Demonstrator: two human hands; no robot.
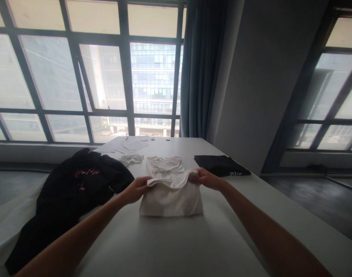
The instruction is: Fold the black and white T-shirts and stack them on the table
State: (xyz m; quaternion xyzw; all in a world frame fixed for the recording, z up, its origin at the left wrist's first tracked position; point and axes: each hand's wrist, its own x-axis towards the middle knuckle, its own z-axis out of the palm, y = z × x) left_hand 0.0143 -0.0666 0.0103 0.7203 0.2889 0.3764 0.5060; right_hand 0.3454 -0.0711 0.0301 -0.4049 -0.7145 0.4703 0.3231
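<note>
A white T-shirt (171,202), partly folded, lies on the white table (173,246) in front of me. My left hand (137,189) pinches the left end of a raised fold, and my right hand (208,179) grips its right end. Between the two hands the lifted edge sags in a shallow curve. Beyond it the shirt's far part, with what looks like the neckline, rests flat on the tabletop. Both sets of fingers are closed on the cloth; some fingertips are hidden in it.
A black garment with pink lettering (86,181) is heaped at the left, over white cloth. Right of the shirt sits a folded black garment (220,165) with white print. A small crumpled white cloth (131,159) and loose papers (127,145) lie farther back, near the windows.
</note>
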